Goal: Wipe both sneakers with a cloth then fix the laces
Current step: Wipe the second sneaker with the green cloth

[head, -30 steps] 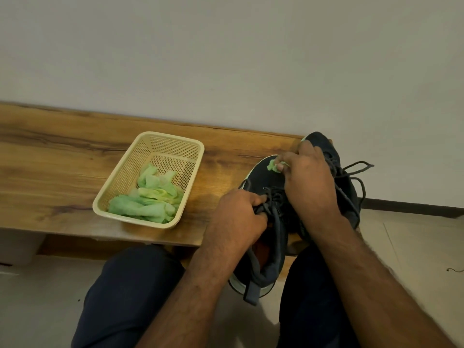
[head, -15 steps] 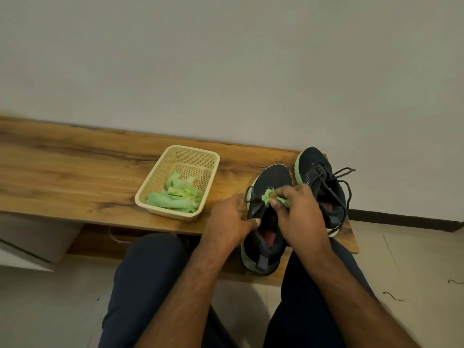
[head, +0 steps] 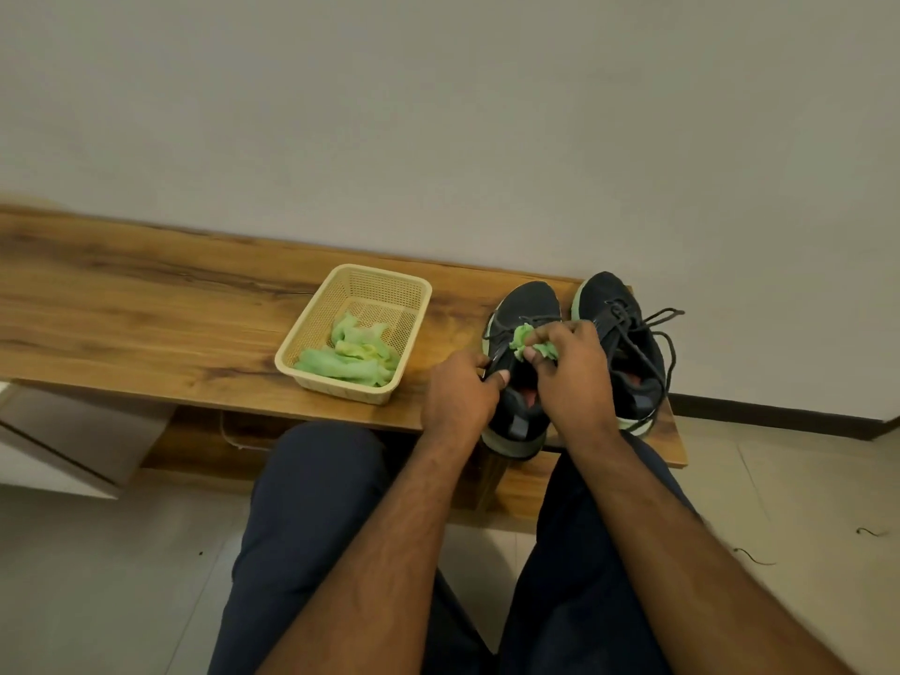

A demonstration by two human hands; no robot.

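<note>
Sitting before the wooden bench [head: 146,314], the person works on the nearer sneaker [head: 523,333], which stands on the bench at its front edge. Left hand [head: 460,397] is closed on that shoe's side by the collar, steadying it. Right hand [head: 574,377] pinches a crumpled green cloth [head: 528,341] over the laces and tongue. Judged stage: wiping of the first shoe is under way, unfinished. Second sneaker [head: 618,333] stands touching it on the right, laces [head: 657,328] loose and untied; wiping there and all lacing appear outstanding. Farther left, a basket [head: 311,333] holds spare green cloths [head: 348,358].
</note>
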